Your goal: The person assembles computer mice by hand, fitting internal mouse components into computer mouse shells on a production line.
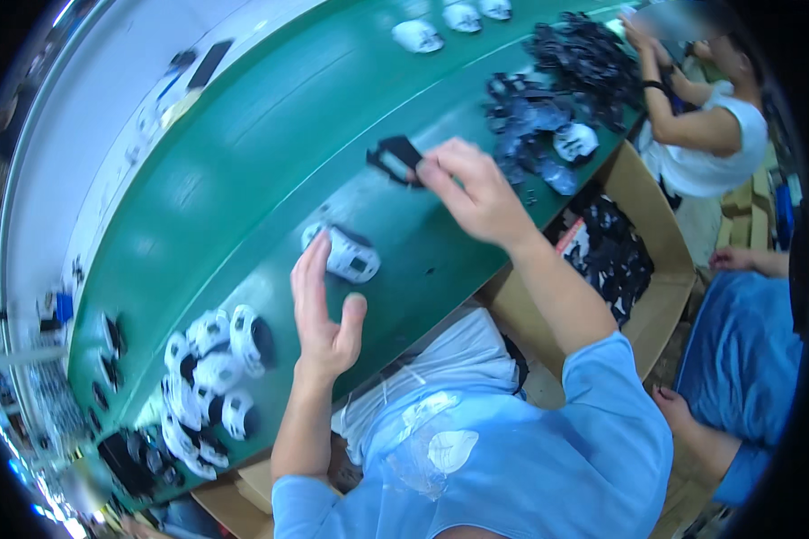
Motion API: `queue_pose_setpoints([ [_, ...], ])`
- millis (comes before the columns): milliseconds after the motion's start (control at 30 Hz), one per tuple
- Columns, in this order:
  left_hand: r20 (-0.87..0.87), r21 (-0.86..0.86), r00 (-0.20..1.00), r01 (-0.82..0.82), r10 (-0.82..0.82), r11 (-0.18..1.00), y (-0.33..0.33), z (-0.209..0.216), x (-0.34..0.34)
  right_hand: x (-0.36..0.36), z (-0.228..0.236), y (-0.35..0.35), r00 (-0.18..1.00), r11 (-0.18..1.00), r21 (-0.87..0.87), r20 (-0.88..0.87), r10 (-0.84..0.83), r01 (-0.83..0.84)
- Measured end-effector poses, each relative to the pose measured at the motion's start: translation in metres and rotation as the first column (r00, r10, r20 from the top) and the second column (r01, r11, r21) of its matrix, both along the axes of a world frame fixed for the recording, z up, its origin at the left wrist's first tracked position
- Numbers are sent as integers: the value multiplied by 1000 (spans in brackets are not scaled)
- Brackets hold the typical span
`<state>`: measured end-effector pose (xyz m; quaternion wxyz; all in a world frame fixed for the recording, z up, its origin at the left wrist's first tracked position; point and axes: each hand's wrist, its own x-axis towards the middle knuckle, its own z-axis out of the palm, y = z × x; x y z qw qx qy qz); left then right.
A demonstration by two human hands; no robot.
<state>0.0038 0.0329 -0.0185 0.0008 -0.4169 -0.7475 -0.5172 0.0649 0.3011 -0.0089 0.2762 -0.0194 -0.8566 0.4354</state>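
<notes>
Over the green work surface, my right hand (479,190) pinches a black plastic frame-like part (395,160) with an opening in it. The part is held near one end, between thumb and fingers. Lower and to the left, my left hand (324,310) is open, its fingers stretched up and the thumb apart. Beside its fingertips lies a white and dark plastic housing (355,260) with a small dark window. Those fingertips overlap the housing's left side; whether they touch it I cannot tell.
Several white housings (216,370) cluster at the left. Dark plastic parts (584,67) pile up at the far right, near a lone white housing (575,141). An open cardboard box (665,234) holds more black parts. Other people stand at the right.
</notes>
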Motion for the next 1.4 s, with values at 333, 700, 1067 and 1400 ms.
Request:
queue_pose_setpoints([
  [333,269,20,961,56,-59,998,-32,21,20,35,-5,-133,989,762,-633,-47,141,-139],
  [700,261,-87,950,-153,171,984,-53,1,29,28,-48,-158,947,387,-913,2,320,-129],
  [1067,223,-88,902,-360,371,929,-36,-11,25,22,-56,-178,994,405,-914,16,111,-30],
  [1400,795,315,588,-186,-151,931,-38,-5,34,31,-69,-155,958,162,-972,-126,256,-171],
])
